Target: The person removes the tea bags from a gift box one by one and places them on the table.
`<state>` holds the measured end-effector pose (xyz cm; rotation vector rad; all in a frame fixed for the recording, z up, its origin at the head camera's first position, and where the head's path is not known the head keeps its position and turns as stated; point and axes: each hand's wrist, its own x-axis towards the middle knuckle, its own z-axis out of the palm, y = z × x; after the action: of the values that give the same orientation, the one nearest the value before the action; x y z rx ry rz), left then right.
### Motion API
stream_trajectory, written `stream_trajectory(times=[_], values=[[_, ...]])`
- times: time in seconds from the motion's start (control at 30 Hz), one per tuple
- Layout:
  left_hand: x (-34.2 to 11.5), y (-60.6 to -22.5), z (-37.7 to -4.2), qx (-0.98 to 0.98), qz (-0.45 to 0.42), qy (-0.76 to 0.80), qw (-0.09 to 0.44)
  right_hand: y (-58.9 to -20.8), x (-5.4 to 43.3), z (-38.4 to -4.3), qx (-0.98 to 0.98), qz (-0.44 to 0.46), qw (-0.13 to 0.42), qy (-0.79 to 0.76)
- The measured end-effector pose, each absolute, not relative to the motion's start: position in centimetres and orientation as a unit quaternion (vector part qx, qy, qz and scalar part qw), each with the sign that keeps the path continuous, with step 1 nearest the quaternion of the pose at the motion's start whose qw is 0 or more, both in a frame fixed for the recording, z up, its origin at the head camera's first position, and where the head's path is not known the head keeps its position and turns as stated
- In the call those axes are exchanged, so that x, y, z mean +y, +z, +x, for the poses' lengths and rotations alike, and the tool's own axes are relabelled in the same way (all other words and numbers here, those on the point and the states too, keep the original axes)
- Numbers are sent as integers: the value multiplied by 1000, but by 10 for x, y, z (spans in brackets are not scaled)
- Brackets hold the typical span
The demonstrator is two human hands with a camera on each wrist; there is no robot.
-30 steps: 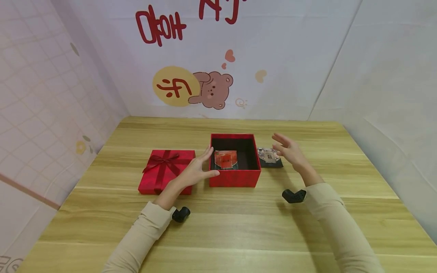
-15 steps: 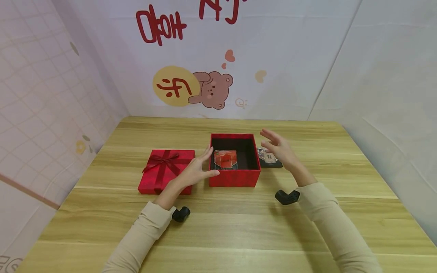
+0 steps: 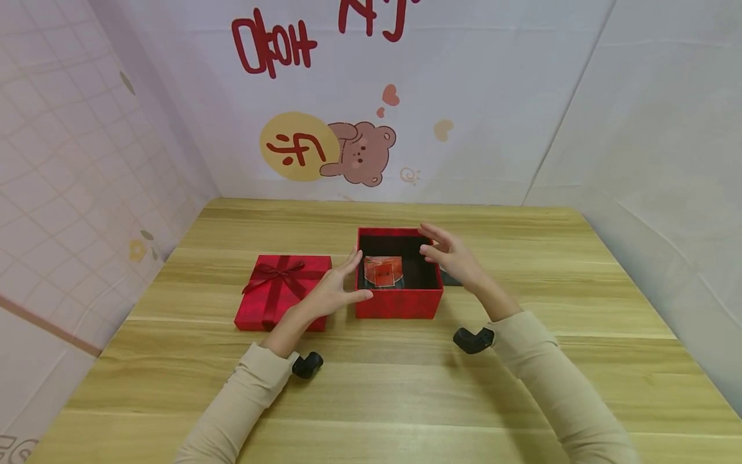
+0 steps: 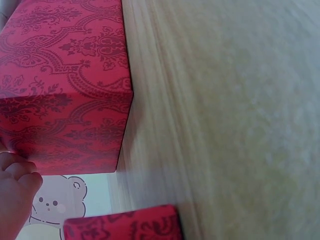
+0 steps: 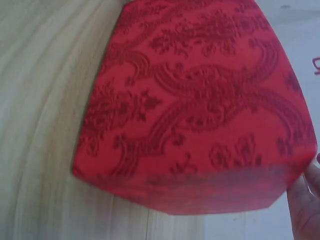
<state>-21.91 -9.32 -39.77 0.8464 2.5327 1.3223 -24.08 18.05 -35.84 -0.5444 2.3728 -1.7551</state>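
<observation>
A red patterned gift box [image 3: 399,304] with a black inside stands lidless in mid-table. Inside, toward its left, lies a square orange-red and dark packet [image 3: 383,272]. My left hand [image 3: 329,295] rests at the box's left side, fingers extended along the wall and thumb by the front edge; the left wrist view shows its fingers [image 4: 22,172] against the red wall. My right hand [image 3: 459,261] is at the right wall, fingers spread, tips overlapping the rim in the head view. Behind this hand, a second packet [image 3: 449,279] is mostly hidden, only a dark corner showing.
Left of the box lies its red lid [image 3: 313,265] with a dark red ribbon bow [image 3: 279,273], partly behind the left hand and forearm. A black wrist camera [image 3: 307,365] sits at the left cuff, another camera [image 3: 473,339] at the right. A printed white curtain [image 3: 475,77] hangs behind the wooden table [image 3: 394,399].
My right hand has moved left, from above the second packet to the box's right rim, now covering most of that packet. My left hand, the box and the lid have stayed put.
</observation>
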Motion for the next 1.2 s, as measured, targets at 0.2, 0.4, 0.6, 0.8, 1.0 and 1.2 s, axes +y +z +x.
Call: stream_trajectory(times=[0.2, 0.4, 0.6, 0.8, 1.0, 1.2], values=[[-95, -399, -220, 848, 283, 441, 80, -360, 165, -241, 809, -208, 61, -546], [-95, -399, -220, 847, 283, 444, 79, -362, 150, -245, 853, -219, 64, -469], [-96, -402, -220, 849, 277, 443, 82, -363, 135, -249, 876, -224, 86, -418], [-95, -404, -219, 850, 275, 441, 84, -369, 127, -254, 892, -209, 110, -385], [-95, -402, -218, 853, 277, 435, 77, -372, 123, -256, 913, -197, 115, -337], [-95, -399, -219, 853, 280, 433, 76, -374, 120, -257, 937, -205, 116, -256]])
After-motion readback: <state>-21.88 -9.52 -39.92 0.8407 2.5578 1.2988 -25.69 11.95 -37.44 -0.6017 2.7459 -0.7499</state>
